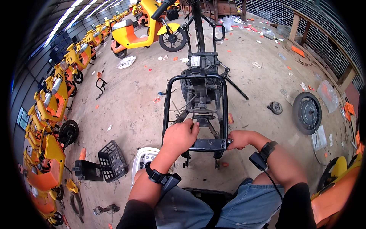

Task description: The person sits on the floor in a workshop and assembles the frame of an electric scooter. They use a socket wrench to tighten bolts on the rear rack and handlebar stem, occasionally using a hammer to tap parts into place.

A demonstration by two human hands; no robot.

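Note:
In front of me stands a stripped scooter frame (pixel 198 97) of black metal, with a looped black tube (pixel 166 103) at my end. A flat black crossbar (pixel 207 144) joins the loop's near end. My left hand (pixel 180 134) is curled closed over the left part of the loop, just above the crossbar; what its fingers hold is hidden. At the crossbar's right end, my right hand (pixel 240 140) is closed around a small shiny metal piece, too small to name. Some thin cables (pixel 187 105) hang inside the frame.
On my left lie a black plastic crate (pixel 113 161), a black box (pixel 87 170) and a white tub (pixel 145 156). A wheel (pixel 307 113) and a round black part (pixel 275 108) are at right. Yellow scooters (pixel 53 98) line the left; another scooter (pixel 141 32) stands ahead.

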